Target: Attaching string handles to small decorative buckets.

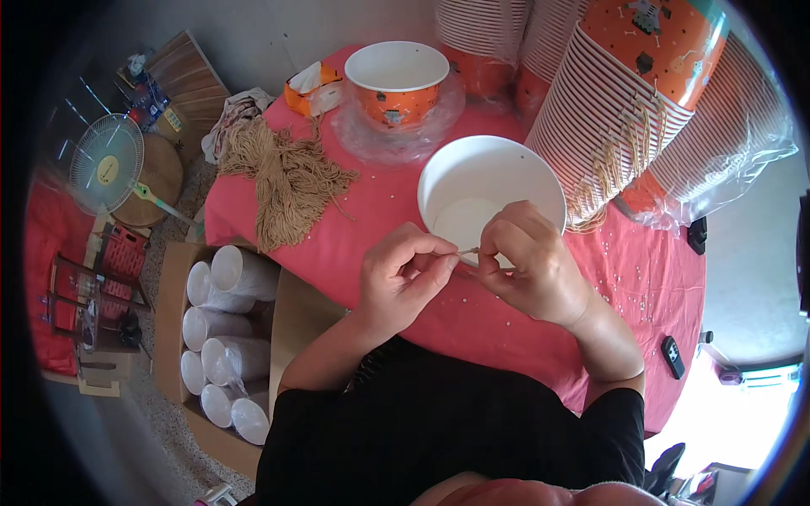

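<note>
My left hand point(398, 277) and my right hand point(531, 263) meet in front of a white-lined paper bucket point(443, 181), fingers pinched. Between the fingertips runs a short bit of tan cord point(469, 250), with each hand closed on it. Its ends are hidden by the fingers. The bucket stands on the table just beyond my hands, its open mouth tilted toward me. At the left lies a loose heap of the same sort of tan cord point(291, 181). On the right, a tall leaning stack of nested orange buckets point(612, 110) has cord loops hanging down its side.
A red cloth covers the table point(641, 278), with small white bits scattered on it. Another orange bucket point(396, 88) sits on clear plastic at the back. A remote control point(672, 357) lies near the right edge. At lower left, a cardboard box point(173, 337) holds wrapped white stacks beside a fan point(107, 164).
</note>
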A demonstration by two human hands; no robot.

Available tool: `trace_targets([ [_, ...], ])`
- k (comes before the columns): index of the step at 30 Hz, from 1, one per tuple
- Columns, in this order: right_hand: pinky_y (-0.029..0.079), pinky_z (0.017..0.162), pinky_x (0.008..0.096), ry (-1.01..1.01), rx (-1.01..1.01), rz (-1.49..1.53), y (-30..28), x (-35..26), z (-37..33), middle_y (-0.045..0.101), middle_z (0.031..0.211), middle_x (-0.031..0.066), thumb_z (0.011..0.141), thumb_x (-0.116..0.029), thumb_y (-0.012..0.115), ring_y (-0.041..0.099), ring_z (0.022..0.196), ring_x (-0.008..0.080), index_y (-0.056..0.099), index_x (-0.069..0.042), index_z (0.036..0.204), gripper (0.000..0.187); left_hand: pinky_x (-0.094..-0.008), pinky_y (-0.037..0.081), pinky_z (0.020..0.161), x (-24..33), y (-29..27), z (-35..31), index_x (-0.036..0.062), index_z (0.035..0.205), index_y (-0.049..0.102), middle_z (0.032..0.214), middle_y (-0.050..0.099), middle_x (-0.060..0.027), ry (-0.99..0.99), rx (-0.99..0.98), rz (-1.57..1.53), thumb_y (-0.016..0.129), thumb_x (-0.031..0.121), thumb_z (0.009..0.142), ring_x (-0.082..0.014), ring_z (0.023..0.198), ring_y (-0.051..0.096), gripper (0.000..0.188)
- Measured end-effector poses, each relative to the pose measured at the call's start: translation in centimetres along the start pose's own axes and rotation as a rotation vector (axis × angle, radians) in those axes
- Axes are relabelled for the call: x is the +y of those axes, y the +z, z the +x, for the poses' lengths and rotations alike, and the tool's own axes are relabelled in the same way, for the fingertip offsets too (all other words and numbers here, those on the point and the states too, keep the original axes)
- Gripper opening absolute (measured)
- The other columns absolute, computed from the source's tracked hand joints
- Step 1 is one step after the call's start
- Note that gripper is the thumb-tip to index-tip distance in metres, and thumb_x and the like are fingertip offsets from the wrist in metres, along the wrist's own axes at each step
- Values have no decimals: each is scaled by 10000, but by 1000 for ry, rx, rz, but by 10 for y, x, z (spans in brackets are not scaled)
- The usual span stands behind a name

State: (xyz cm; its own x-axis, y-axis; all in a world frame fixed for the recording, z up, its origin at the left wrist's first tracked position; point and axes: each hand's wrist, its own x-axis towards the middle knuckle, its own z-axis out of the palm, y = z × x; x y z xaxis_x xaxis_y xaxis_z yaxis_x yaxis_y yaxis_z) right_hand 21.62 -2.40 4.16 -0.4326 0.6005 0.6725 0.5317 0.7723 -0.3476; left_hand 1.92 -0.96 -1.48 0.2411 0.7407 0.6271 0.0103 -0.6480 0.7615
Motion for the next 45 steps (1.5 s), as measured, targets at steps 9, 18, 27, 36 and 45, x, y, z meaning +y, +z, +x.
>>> trace_targets([
  [9,475,713,434,-47,-52,-195,-8,3,-4,550,764,116,617,-4,696,582,748,325,501,-37,810,276,-231,338,494,4,-1,-5,43,893,696,741,577,4,-15,-58,-22,749,-20,823,-53,566,461,108],
  [18,495,754,430,-170,-24,-239,-14,8,-6,570,830,110,636,-38,725,587,788,307,533,-35,833,275,-226,371,527,5,-6,1,34,931,706,861,611,-34,-4,-186,-117,738,-28,825,-61,593,454,127],
  [27,521,810,428,-276,-36,-273,-19,-2,-6,607,906,104,655,-96,715,607,859,283,600,-24,870,254,-260,522,572,21,3,26,18,987,665,953,654,-85,122,-174,47,765,-50,769,-165,748,674,249],
  [36,523,841,421,-246,-45,-381,-26,-1,-5,602,900,87,677,-146,686,606,855,261,630,-32,921,274,-285,469,593,23,-3,26,31,882,625,869,633,-65,-55,-210,2,704,-38,802,-158,661,590,132],
  [45,531,832,407,-383,61,-566,-37,-10,7,591,851,42,617,-148,682,592,801,200,642,-53,889,291,-338,484,744,15,3,29,50,898,630,992,601,-83,207,-125,207,731,-23,737,-247,913,581,203],
])
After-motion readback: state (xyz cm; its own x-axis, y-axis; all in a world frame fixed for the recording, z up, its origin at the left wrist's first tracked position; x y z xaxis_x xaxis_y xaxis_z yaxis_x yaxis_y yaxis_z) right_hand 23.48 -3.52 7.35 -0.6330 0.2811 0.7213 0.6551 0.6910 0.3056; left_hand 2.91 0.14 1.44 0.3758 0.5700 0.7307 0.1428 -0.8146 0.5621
